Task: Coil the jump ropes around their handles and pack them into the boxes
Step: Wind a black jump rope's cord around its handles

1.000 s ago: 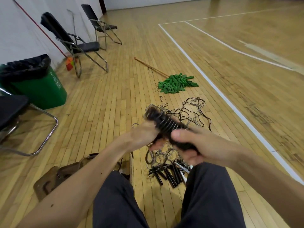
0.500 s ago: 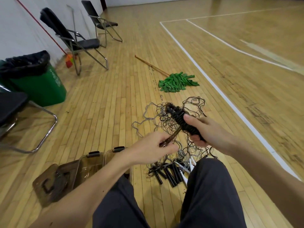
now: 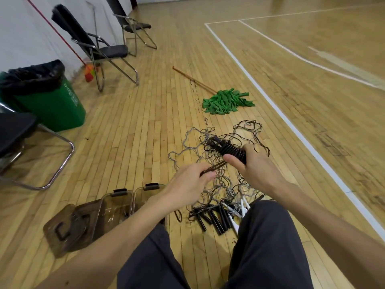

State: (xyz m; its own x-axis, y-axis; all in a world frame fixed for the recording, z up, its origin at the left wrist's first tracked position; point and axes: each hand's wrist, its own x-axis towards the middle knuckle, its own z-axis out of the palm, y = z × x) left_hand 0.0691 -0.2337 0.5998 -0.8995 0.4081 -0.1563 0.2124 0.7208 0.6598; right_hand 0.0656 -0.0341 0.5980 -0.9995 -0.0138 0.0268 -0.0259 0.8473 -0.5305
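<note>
My right hand (image 3: 255, 166) grips a pair of black handles with black rope coiled around them (image 3: 228, 149), held above the floor. A short taut stretch of that rope (image 3: 214, 166) runs down-left to my left hand (image 3: 190, 181), which pinches it. Beneath lies a tangle of loose grey and black ropes (image 3: 220, 161) on the wooden floor. Several black handles (image 3: 210, 219) and white handles (image 3: 237, 209) lie near my knees. Two clear brown boxes (image 3: 116, 207) stand open at the lower left, partly hidden by my left forearm.
A brown lid (image 3: 68, 228) lies beside the boxes. A green mop (image 3: 226, 100) lies beyond the ropes. A green bin (image 3: 48, 99) and folding chairs (image 3: 98, 44) line the left wall. White court lines (image 3: 291, 126) run on the right.
My left hand came off the coiled bundle and pulled a stretch of rope down-left. The bundle moved away from me to the right. The view tilted down, showing both boxes.
</note>
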